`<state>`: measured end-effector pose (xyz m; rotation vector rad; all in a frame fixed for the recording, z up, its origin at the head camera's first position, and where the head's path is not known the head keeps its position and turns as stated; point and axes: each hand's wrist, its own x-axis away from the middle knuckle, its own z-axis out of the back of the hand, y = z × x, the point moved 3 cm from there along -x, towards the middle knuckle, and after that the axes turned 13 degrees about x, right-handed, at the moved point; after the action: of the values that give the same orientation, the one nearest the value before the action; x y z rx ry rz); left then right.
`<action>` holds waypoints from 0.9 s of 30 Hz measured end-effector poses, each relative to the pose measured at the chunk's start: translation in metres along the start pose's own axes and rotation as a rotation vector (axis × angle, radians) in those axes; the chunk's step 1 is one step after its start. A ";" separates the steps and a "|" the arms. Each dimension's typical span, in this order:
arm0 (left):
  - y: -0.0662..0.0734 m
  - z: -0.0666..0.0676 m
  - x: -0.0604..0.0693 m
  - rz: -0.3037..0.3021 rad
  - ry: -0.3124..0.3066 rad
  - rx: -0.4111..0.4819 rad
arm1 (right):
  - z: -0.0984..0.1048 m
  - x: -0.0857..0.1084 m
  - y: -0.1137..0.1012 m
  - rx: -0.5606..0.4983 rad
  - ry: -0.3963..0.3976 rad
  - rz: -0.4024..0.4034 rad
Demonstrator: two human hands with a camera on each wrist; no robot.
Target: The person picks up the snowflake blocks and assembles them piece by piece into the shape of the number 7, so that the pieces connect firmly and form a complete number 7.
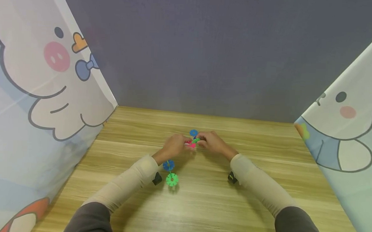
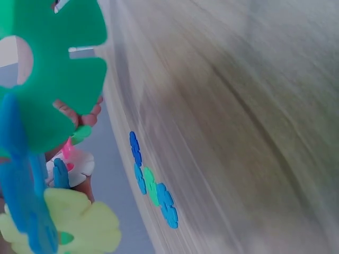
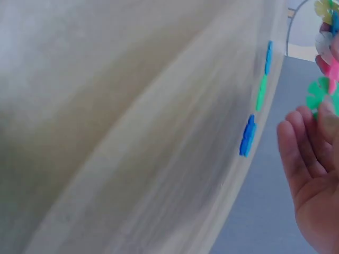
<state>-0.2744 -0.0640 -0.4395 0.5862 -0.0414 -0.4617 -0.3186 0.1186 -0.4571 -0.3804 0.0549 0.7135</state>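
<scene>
My left hand (image 1: pixel 174 145) grips a chain of notched plastic discs near a pink disc (image 1: pixel 190 144). From it the chain hangs toward me, with a blue disc (image 1: pixel 168 165) and a green disc (image 1: pixel 172 179) by the left wrist. A pale yellow disc (image 2: pixel 85 222) and a white disc (image 2: pixel 80 165) show in the left wrist view. Between thumb and fingers, my right hand (image 1: pixel 210 140) pinches a green disc (image 3: pixel 318 92), which meets the pink one; whether they are locked together I cannot tell.
Beyond the hands, loose discs lie on the wooden table (image 1: pixel 201 205), among them a blue one (image 1: pixel 193 132), another blue one (image 2: pixel 167 205) and a green one (image 2: pixel 151 185). A grey wall (image 1: pixel 206 55) stands behind, with cartoon-printed panels (image 1: pixel 23 100) at both sides.
</scene>
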 end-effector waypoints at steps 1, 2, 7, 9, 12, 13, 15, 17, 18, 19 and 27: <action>-0.001 0.000 0.000 0.006 0.001 0.004 | 0.001 -0.001 0.001 0.000 -0.013 0.004; -0.001 0.001 0.000 0.016 0.000 0.011 | 0.001 -0.002 0.003 -0.002 -0.028 0.005; -0.003 0.004 0.002 0.061 0.001 0.050 | 0.005 -0.005 0.011 -0.010 -0.064 -0.035; -0.003 0.005 0.003 0.063 0.001 0.055 | 0.005 -0.006 0.015 0.004 -0.065 -0.067; -0.004 0.005 0.003 0.055 0.000 0.053 | 0.005 -0.008 0.019 0.022 -0.061 -0.104; -0.004 0.005 0.003 0.055 0.001 0.050 | 0.005 -0.009 0.019 0.026 -0.054 -0.108; -0.005 0.004 0.003 0.052 0.002 0.040 | 0.004 -0.011 0.020 0.027 -0.047 -0.115; -0.005 0.003 0.003 0.057 0.002 0.037 | 0.003 -0.012 0.020 0.031 -0.045 -0.120; -0.005 0.003 0.003 0.060 0.004 0.035 | 0.003 -0.013 0.020 0.032 -0.044 -0.123; -0.005 0.003 0.002 0.061 0.003 0.029 | 0.002 -0.013 0.021 0.034 -0.046 -0.129; -0.004 0.003 0.003 0.047 0.000 0.002 | -0.006 -0.019 0.027 0.065 -0.065 -0.166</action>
<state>-0.2738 -0.0702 -0.4394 0.5857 -0.0550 -0.4162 -0.3505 0.1234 -0.4677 -0.2955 -0.0151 0.5586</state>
